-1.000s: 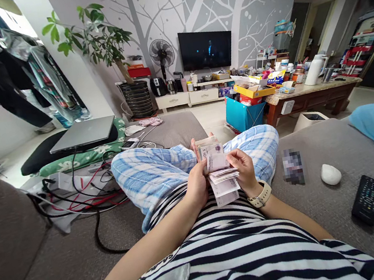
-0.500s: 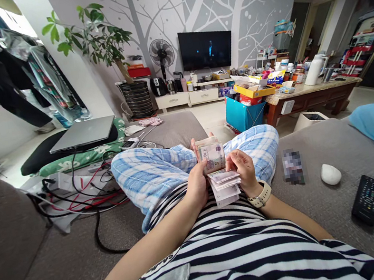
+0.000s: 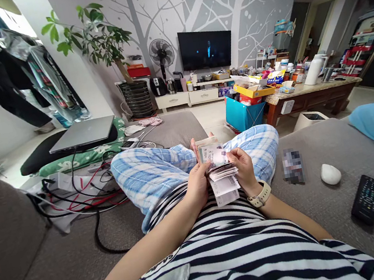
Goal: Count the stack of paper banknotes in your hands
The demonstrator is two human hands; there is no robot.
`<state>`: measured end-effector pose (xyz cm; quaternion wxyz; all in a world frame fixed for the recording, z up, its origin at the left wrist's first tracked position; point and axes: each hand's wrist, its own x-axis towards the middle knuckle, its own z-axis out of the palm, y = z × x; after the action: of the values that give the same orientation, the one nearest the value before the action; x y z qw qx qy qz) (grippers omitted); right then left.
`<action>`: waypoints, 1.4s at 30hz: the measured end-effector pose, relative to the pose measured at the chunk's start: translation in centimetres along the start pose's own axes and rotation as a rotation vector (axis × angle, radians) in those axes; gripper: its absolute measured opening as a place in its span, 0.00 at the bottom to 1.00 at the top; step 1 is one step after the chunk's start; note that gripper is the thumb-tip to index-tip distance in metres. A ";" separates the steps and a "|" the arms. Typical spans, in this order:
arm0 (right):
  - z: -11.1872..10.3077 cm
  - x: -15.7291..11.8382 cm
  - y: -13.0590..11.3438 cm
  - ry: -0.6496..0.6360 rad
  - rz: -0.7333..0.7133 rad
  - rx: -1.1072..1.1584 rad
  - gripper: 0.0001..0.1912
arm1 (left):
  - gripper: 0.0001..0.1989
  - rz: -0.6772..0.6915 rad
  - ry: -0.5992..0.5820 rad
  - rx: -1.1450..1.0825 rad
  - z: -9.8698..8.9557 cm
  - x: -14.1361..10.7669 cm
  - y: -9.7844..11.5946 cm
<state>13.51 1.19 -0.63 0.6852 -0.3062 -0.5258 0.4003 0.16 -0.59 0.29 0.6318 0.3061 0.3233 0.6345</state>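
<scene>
1. The paper notes (image 3: 224, 185) are in both hands, in front of the striped shirt (image 3: 228, 253).
2. The left hand (image 3: 196, 186) is mostly closed — thumb and fingers pinch the stack's left side.
3. The right hand (image 3: 245, 170) is half curled, its fingertips pinching the right edge.
4. They look light, thin and bendy, so they could slide apart or rip. I'd hold them by the middle fold.
5. I can't see the fingers underneath or count the notes — and a blurry patch (image 3: 293, 166) hides something on the sofa (image 3: 314, 202).
</scene>
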 end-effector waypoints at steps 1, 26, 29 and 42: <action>0.0 0.0 0.0 -0.001 0.009 0.000 0.14 | 0.15 0.006 -0.003 -0.003 0.0 0.0 0.0; 0.1 -0.2 -0.9 -0.044 -0.063 -0.025 0.14 | 0.17 0.061 -0.018 0.014 -0.3 0.8 -0.4; 0.1 -0.2 -0.9 -0.048 -0.066 -0.033 0.13 | 0.15 0.059 0.005 0.010 -0.2 0.8 -0.3; 0.1 -0.3 -0.9 -0.055 -0.055 -0.039 0.13 | 0.08 0.023 0.006 0.102 0.0 0.3 -0.1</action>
<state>13.57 0.51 -0.01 0.6751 -0.2938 -0.5605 0.3790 0.20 -0.33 0.26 0.6071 0.3397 0.3535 0.6254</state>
